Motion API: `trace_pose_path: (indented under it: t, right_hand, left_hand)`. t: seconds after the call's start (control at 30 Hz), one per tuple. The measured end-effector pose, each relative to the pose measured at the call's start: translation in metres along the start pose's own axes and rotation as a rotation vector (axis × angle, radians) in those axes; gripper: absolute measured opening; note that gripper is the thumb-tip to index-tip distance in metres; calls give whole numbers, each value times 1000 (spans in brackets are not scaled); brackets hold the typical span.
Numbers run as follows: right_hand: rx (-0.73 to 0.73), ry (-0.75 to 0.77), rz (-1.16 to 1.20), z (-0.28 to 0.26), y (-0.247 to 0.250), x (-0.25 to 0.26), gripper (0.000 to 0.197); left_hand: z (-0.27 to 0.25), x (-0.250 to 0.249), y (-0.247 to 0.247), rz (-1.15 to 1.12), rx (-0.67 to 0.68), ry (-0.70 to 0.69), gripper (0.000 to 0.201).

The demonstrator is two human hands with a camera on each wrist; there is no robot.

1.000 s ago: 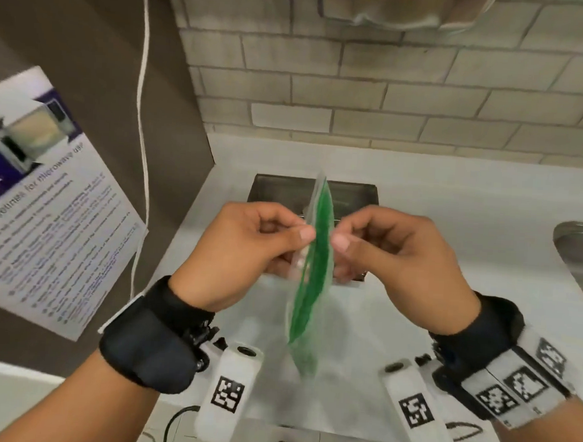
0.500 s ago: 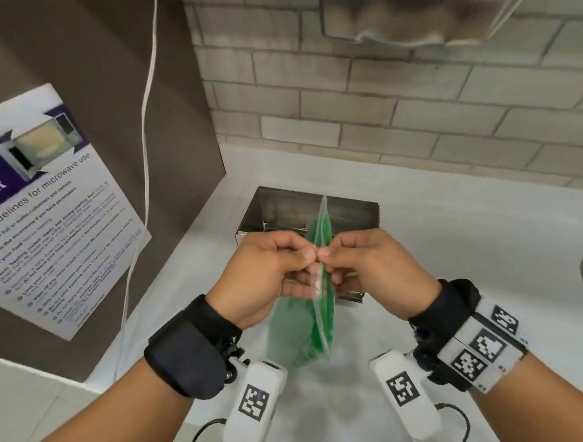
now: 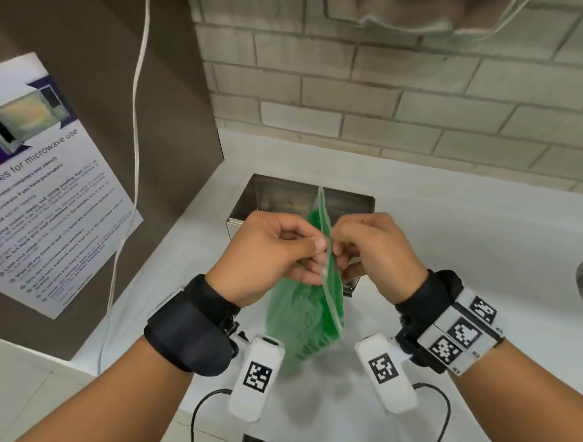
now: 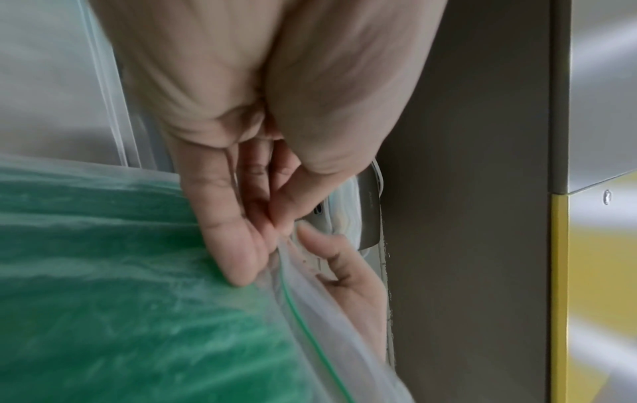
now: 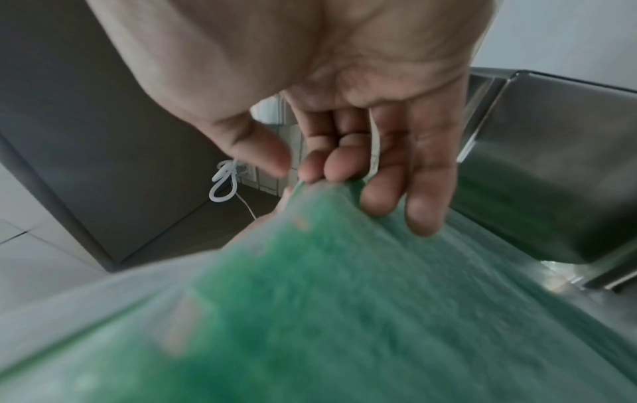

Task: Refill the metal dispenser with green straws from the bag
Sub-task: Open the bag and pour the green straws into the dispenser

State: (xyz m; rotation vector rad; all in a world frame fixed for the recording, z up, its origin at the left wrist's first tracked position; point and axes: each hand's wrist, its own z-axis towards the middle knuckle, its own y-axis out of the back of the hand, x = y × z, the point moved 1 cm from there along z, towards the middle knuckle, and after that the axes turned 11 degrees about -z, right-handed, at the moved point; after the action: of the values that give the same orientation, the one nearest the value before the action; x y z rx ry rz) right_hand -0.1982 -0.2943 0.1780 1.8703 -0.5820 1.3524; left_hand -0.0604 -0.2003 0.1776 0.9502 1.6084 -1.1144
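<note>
Both hands hold up the clear bag of green straws. The left hand and right hand each pinch its top edge. The bag hangs long-ways, top pointing far and up, just in front of the metal dispenser.

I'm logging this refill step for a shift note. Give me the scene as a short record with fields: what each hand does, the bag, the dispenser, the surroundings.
left hand: pinches the bag's top edge
right hand: pinches the same edge from the other side
bag: clear plastic, full of green straws, hanging in the air between the hands
metal dispenser: on the white counter, behind the bag; contents not visible
poster: microwave guidelines, on the left wall
</note>
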Motion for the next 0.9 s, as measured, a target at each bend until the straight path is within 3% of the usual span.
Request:
trace_pose_path:
  t: [0.07,0.2,0.43,0.63,0.8,0.9]
  right_hand:
    - [27,23,-22,3,-3,0,35]
    - [73,52,6,9,-13,3,23]
    - [-44,99,-99,8,-26,2,32]
    - [-24,-10,106,10,-18,3,31]
    - [-202,97,-426,11,1,-2,36]
    - [-292,144,-499,14,11,-3,42]
  left_hand:
    - [2,-2,5,-9,3,5,7]
    - [5,-7,16,-26,23,66,8]
    - [12,-6,29,-33,61,132,15]
    - [20,-9,50,-134,-11,130,23]
    - [17,-22,76,270,-63,-85,14]
    - [16,-34,96,349,-78,-150,23]
